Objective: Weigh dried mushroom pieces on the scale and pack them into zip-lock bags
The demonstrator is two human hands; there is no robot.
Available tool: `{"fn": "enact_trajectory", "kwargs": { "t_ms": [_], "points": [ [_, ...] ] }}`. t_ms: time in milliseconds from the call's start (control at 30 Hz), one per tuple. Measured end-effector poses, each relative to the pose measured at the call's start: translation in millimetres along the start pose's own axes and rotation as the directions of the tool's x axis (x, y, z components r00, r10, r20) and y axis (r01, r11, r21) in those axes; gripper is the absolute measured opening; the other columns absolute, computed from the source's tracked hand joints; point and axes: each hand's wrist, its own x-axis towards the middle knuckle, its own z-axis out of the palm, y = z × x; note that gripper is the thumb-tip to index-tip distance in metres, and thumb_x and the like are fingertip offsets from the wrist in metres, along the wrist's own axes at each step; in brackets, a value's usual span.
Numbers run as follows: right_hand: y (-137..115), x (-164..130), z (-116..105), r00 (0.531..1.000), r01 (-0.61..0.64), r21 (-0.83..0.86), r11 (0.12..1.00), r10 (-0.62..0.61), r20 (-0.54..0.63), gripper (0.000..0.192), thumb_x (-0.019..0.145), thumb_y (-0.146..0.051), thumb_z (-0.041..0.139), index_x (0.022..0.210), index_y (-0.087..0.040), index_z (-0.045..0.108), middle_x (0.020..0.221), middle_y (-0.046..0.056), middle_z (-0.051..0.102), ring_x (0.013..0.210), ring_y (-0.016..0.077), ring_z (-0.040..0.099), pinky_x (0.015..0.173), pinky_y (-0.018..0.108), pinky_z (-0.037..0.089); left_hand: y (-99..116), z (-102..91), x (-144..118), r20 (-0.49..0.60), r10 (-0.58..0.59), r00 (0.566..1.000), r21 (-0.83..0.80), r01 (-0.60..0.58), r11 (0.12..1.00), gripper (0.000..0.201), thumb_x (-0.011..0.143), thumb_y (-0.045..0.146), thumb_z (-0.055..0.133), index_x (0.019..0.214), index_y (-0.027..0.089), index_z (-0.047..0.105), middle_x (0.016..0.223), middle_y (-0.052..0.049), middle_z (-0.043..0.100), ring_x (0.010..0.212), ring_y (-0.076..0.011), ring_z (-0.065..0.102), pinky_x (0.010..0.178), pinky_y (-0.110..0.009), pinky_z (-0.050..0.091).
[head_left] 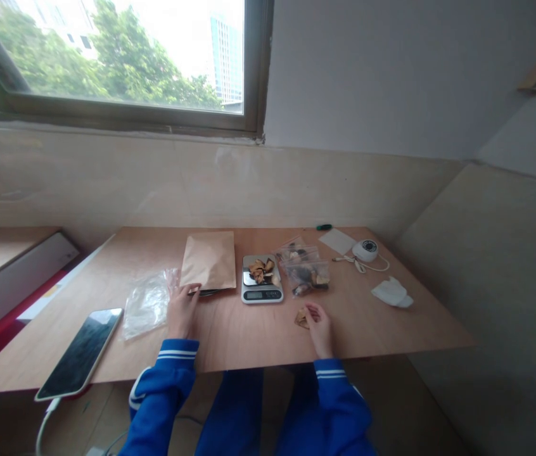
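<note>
The right hand [320, 326] pinches a dried brown piece [301, 318] at its fingers' tips; a light hold suits something brittle-looking. The left hand [183, 311] touches the paper bag [209, 259], grip unclear.

Front surface [249, 339]: open lane between left fingers [193, 289] and right fingers [314, 310], up to the scale [262, 296].
Scale sides: envelope [208, 259] and bags [306, 275] crowd both; above is open.
Bags to tissue [392, 292]: gap, cable [359, 266] behind.
Left side: plastic [146, 307], phone [80, 354] in the way.
</note>
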Motion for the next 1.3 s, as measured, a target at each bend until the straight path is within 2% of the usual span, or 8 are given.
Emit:
{"fn": "enact_trajectory", "kwargs": {
  "t_ms": [133,333,600,700,833,1000,1133,1300],
  "points": [
    [-1.5,-0.8,-0.9,1.0,-0.004,-0.007,1.0,0.004,0.003,0.041,0.066,-0.054,0.066,0.081,-0.016,0.064,0.079,0.009,0.069,0.07,0.0195,0.064,0.063,0.033,0.053,-16.2,0.9,-15.4,-0.077,0.023,0.997,0.018,-0.021,1.0,0.03,0.082,0.028,0.042,0.102,0.016,0.061,0.109,-0.011,0.062,0.108,-0.0254,0.055,0.095,-0.039,0.042],
    [-3.6,-1.5,-0.4,1.0,-0.014,-0.002,1.0,0.014,0.017,0.041,0.066,-0.054,0.066,0.081,-0.016,0.065,0.078,0.008,0.069,0.069,0.0193,0.064,0.062,0.033,0.053,-41.1,-11.5,-28.6,-0.286,-0.168,0.943,0.2,0.23,0.952,0.043,0.082,0.027,0.04,0.119,0.008,0.052,0.124,-0.018,0.053,0.115,-0.0307,0.048,0.097,-0.046,0.038],
    [1.2,-1.5,-0.5,1.0,0.001,-0.019,1.0,-0.001,0.002,0.038,0.067,-0.052,0.066,0.081,-0.016,0.065,0.079,0.008,0.069,0.07,0.0193,0.064,0.064,0.033,0.052,-42.7,-14.4,-30.5,-0.184,-0.207,0.961,0.436,0.268,0.859,0.043,0.09,0.036,0.031,0.115,0.01,0.055,0.113,-0.018,0.058,0.103,-0.0311,0.053,0.087,-0.045,0.039],
    [-15.5,-2.2,8.5,0.999,0.041,-0.012,0.999,-0.04,0.034,0.034,0.071,-0.047,0.065,0.083,-0.016,0.065,0.082,0.008,0.069,0.072,0.0191,0.064,0.068,0.034,0.052,-38.5,-16.2,-31.2,-0.168,-0.22,0.961,0.475,0.274,0.836,0.047,0.089,0.044,0.031,0.112,0.011,0.055,0.107,-0.016,0.059,0.096,-0.0305,0.055,0.083,-0.044,0.038],
    [-78.1,14.1,46.0,0.95,0.213,0.014,0.977,-0.21,0.232,0.025,0.078,-0.04,0.06,0.087,-0.017,0.065,0.089,0.008,0.069,0.082,0.0193,0.064,0.077,0.033,0.051,-37.1,-16.7,-31.7,-0.16,-0.196,0.967,0.519,0.252,0.817,0.049,0.088,0.047,0.032,0.111,0.011,0.054,0.104,-0.016,0.059,0.094,-0.0306,0.054,0.081,-0.042,0.037],
    [-140.9,75.9,130.4,0.822,0.36,0.054,0.931,-0.344,0.455,0.017,0.081,-0.029,0.057,0.091,-0.017,0.064,0.092,0.006,0.069,0.083,0.0159,0.064,0.077,0.028,0.05,-35.6,-14.4,-31.3,-0.148,-0.21,0.966,0.562,0.257,0.787,0.048,0.088,0.043,0.031,0.112,0.008,0.054,0.103,-0.018,0.058,0.093,-0.0318,0.053,0.079,-0.043,0.036],
    [-130.1,119.6,188.5,0.818,0.296,-0.12,0.948,-0.187,0.544,0.019,0.076,-0.011,0.059,0.094,-0.015,0.061,0.081,0.002,0.068,0.076,0.0131,0.064,0.073,0.026,0.05,-35.1,-13.6,-29.9,-0.132,-0.225,0.965,0.579,0.259,0.773,0.047,0.088,0.042,0.031,0.109,0.008,0.055,0.103,-0.019,0.057,0.094,-0.033,0.052,0.078,-0.043,0.036],
    [-101.5,130.7,207.5,0.836,0.265,-0.228,0.937,-0.106,0.538,0.021,0.067,0.001,0.06,0.079,-0.016,0.06,0.06,-0.003,0.062,0.064,0.0132,0.061,0.073,0.029,0.049,-33.7,-16.8,-27.7,-0.111,-0.235,0.966,0.548,0.257,0.796,0.04,0.088,0.039,0.033,0.104,0.011,0.057,0.103,-0.017,0.057,0.095,-0.0324,0.052,0.079,-0.045,0.037]
  ]
}}
